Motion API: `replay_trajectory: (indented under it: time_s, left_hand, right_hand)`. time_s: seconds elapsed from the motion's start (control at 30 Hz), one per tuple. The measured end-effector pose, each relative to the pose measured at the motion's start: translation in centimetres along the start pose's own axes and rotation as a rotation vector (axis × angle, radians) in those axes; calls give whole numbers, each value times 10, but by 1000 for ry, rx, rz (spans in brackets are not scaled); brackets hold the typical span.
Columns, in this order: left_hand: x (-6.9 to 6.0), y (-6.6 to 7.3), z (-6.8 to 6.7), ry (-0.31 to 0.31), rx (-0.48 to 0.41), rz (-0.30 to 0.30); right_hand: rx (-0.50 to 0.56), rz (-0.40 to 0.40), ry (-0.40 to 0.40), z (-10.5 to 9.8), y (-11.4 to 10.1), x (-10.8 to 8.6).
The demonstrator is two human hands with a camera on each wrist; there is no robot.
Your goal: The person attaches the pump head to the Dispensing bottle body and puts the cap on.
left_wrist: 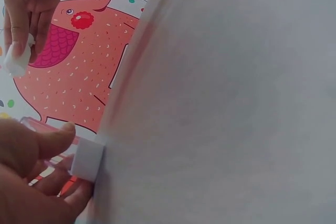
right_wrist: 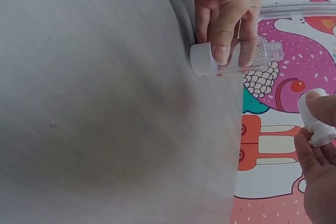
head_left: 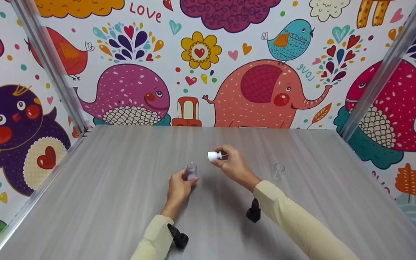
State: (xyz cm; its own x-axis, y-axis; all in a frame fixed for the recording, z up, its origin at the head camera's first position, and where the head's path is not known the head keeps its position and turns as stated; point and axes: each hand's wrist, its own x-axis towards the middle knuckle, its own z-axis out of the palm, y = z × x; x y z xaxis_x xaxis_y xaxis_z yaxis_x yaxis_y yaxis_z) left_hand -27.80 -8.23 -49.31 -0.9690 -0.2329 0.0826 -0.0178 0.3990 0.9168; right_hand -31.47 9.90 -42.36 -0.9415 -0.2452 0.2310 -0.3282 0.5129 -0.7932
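Observation:
My left hand (head_left: pixel 180 186) grips a small clear bottle (head_left: pixel 192 169) between thumb and fingers. In the right wrist view the bottle has a bare, narrow neck (right_wrist: pixel 275 51) and a white base (right_wrist: pixel 202 60). It stands upright, its base at or just above the tabletop. Up and to the right of it, my right hand (head_left: pixel 235 164) pinches a white pump head (head_left: pixel 213 156), tilted on its side and apart from the bottle. The right wrist view shows the thumb lying on the pump head (right_wrist: pixel 310 109); fingers hide part of it.
On the grey wood-grain table (head_left: pixel 121 202), a clear cap (head_left: pixel 279 168) lies to the right of my right hand. Metal posts (head_left: pixel 381 72) and printed walls with cartoon animals bound the table at the back and sides. A black wrist camera (head_left: pixel 254 211) hangs at each sleeve.

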Motion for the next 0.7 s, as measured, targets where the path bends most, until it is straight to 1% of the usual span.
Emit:
replay_trajectory:
  time_s: [0.13,0.43,0.7]
  left_hand:
    - [0,0,0,-1,-6,2]
    - [1,-2,0,35,24,52]
    - [2,0,1,23,-6,50]
  right_hand:
    - [-5,1,-14,1,-2,2]
    - [-4,-32,-45,7,-7,6]
    - [-52,-28,-37,16,-11,11]
